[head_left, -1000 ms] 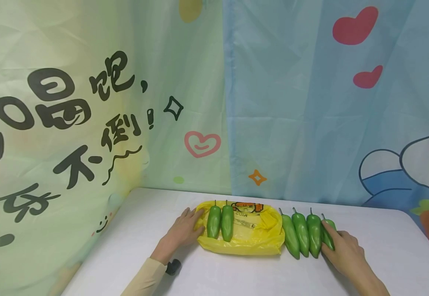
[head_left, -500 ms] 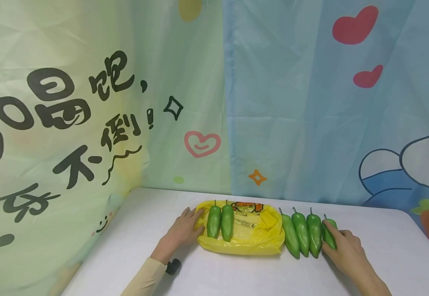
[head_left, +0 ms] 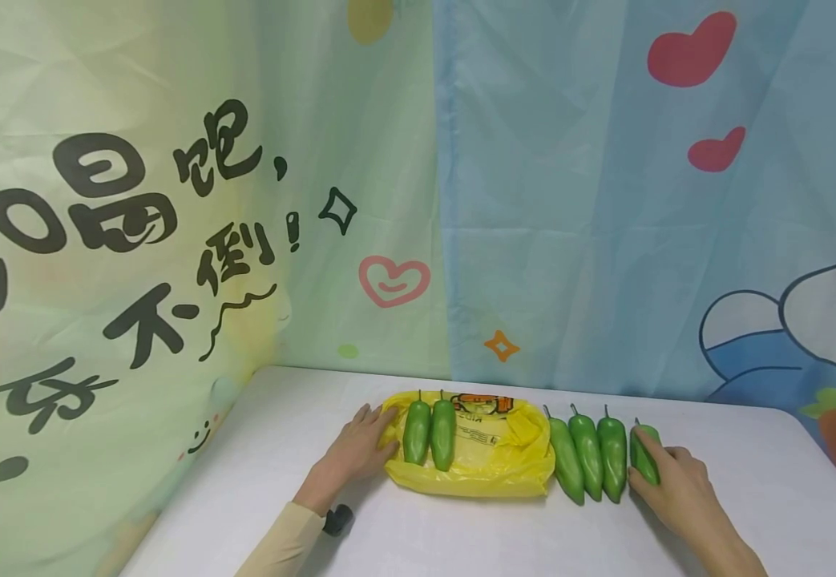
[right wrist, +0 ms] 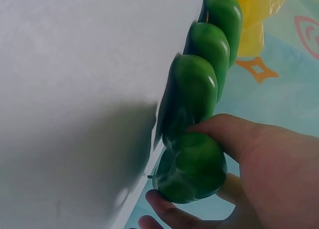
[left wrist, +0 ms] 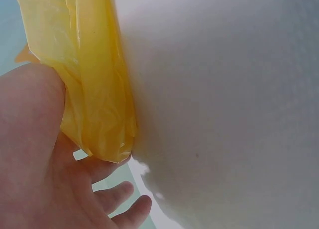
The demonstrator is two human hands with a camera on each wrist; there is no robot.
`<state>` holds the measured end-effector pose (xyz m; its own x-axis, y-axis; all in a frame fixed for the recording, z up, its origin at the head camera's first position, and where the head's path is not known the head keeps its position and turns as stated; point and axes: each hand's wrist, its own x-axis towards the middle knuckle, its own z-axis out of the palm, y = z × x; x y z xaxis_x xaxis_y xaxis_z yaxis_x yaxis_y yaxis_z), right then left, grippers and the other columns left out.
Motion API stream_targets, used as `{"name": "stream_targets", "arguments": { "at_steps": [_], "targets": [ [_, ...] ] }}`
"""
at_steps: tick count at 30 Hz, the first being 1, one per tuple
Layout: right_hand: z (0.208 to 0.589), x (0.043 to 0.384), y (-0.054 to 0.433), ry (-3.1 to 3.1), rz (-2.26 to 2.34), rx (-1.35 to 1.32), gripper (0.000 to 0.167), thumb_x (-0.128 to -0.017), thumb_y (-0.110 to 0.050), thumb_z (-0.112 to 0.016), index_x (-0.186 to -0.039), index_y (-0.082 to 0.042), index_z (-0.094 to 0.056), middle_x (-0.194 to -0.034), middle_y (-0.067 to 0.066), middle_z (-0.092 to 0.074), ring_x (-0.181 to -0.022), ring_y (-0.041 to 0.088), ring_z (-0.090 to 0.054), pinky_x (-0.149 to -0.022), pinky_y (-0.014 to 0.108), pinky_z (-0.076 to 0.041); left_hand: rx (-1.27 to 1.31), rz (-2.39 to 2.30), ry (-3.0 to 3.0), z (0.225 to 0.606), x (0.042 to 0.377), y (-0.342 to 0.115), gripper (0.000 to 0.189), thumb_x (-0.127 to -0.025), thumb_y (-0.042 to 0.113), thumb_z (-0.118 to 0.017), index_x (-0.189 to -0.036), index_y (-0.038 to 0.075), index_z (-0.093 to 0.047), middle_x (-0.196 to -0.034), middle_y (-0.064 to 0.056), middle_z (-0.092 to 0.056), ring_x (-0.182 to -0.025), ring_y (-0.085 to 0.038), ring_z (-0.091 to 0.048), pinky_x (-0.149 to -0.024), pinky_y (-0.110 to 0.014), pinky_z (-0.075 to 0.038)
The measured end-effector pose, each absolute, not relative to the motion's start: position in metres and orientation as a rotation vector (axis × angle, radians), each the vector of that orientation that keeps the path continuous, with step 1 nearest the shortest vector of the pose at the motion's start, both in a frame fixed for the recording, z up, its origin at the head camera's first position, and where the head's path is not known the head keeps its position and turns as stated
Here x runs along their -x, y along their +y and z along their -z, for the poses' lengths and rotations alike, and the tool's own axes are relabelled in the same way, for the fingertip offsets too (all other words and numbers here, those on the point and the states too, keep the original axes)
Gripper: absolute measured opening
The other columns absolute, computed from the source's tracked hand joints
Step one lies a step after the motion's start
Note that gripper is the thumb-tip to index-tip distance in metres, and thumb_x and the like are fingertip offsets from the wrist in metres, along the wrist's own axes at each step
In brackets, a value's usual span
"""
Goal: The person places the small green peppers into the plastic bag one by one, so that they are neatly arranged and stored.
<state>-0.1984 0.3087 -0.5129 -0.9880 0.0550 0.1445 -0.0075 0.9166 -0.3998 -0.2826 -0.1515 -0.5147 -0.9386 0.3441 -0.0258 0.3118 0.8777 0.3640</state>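
Observation:
My left hand (head_left: 363, 445) grips the left edge of a yellow plastic bag (head_left: 475, 484); in the left wrist view, the thumb and fingers lie on either side of its folded film. Two green peppers (head_left: 443, 437) lie side by side on the bag, stems pointing away. To the bag's right, three more green peppers (head_left: 587, 458) lie in a row on the table. At the row's right end, my right hand (head_left: 680, 485) holds another green pepper (right wrist: 197, 167) between thumb and fingers. A narrow gap separates it from its neighbour in the head view.
The white table (head_left: 490, 537) is backed by a printed cloth (head_left: 533, 240), and a second cloth with large lettering (head_left: 136, 264) hangs on the left. A small black object (head_left: 338, 521) shows beside my left wrist.
My right hand and the pepper it holds have shifted slightly to the right, away from the row. The left hand, the bag and the other peppers have stayed put.

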Motion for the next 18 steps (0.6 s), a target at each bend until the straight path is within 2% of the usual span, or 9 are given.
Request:
{"name": "stream_targets", "arguments": {
  "at_steps": [18],
  "targets": [
    [0.5071,0.1987,0.3084,-2.861,-0.592,-0.013,0.065,-0.089,-0.019,-0.069,-0.143,0.008,-0.044,-0.109,0.048,-0.053,-0.096,0.059,-0.057,-0.074,0.068,-0.05,-0.527,-0.552,2.957,0.5153,0.2836,-0.1521,0.058,-0.1,0.033,-0.056,-0.153,0.012,-0.042,-0.157,-0.021,-0.041,-0.149,-0.047,-0.029,-0.12,-0.062,-0.031]
  ]
}}
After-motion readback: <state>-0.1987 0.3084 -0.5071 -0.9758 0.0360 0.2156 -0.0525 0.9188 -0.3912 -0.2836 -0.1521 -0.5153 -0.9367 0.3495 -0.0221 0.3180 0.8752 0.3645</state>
